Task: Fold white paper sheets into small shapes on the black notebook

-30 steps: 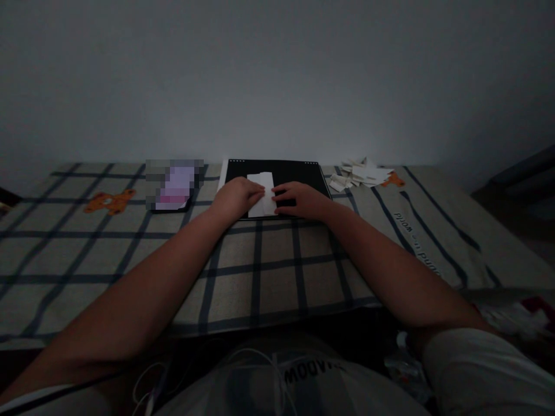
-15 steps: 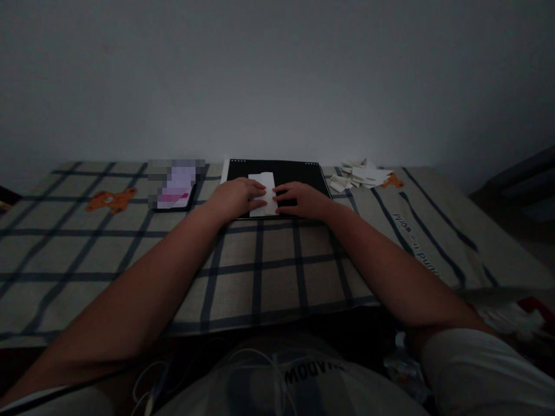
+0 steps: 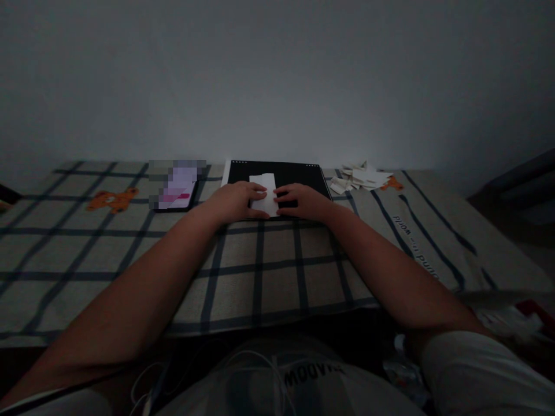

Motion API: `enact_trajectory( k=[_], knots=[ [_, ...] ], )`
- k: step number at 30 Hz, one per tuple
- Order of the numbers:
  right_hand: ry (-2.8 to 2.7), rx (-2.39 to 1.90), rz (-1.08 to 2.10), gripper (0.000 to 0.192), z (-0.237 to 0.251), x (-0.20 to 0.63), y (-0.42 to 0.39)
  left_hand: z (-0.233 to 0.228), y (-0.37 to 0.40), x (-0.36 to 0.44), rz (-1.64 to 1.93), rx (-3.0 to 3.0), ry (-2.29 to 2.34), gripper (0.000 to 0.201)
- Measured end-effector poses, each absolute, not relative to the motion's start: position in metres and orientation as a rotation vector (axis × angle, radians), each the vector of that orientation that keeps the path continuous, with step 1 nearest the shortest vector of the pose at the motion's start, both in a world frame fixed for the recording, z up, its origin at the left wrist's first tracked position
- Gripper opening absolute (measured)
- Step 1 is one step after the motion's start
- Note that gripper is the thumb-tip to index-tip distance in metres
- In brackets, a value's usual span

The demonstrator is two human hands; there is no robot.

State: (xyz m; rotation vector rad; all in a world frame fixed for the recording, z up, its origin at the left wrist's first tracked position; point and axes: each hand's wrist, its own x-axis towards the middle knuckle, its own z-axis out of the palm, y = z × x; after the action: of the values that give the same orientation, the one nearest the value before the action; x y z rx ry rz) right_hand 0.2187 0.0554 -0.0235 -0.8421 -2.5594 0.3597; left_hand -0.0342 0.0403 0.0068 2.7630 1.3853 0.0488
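Note:
A white piece of folded paper [image 3: 269, 193] lies on a black sheet with punched holes [image 3: 277, 168], close to the sheet's front edge. My left hand [image 3: 234, 201] rests over the paper's left side, fingers spread and thumb stretched along its near end. From the other side, my right hand [image 3: 303, 199] touches the paper's right edge with its fingertips, the fingers apart. Part of the paper's left edge is hidden under my left hand. Both hands press on the paper rather than lifting it.
A phone [image 3: 178, 188] with a lit, partly blurred screen lies to the left. Several white paper scraps [image 3: 364, 177] are heaped at the right. A checked cloth [image 3: 277, 277] covers the table, which meets a wall [image 3: 277, 81] behind. Below the edge is a clear plastic bottle [image 3: 403, 370].
My left thumb has slid slightly right and toward me along the near end of the paper. The right hand has barely moved.

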Motion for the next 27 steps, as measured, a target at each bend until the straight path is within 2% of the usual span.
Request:
enact_trajectory(
  k=[2,6,10,14,27],
  knots=[
    [-2.564,-0.837,0.362,0.029,-0.023,0.219,0.055,0.005,0.041,-0.035,0.091,2.755,1.366,0.064],
    [-2.573,-0.827,0.341,0.03,-0.023,0.219,0.054,0.0,0.041,-0.031,0.268,2.735,1.369,0.043],
    [-2.569,-0.844,0.331,0.028,-0.025,0.219,0.055,-0.006,0.043,-0.024,0.433,2.7,1.506,0.035],
    [-2.558,-0.85,0.297,0.024,-0.026,0.217,0.055,-0.01,0.047,-0.026,0.499,2.74,1.411,0.028],
    [-2.477,-0.861,0.186,0.025,-0.038,0.216,0.064,-0.009,0.039,-0.025,0.462,2.864,1.123,0.03]
  ],
)
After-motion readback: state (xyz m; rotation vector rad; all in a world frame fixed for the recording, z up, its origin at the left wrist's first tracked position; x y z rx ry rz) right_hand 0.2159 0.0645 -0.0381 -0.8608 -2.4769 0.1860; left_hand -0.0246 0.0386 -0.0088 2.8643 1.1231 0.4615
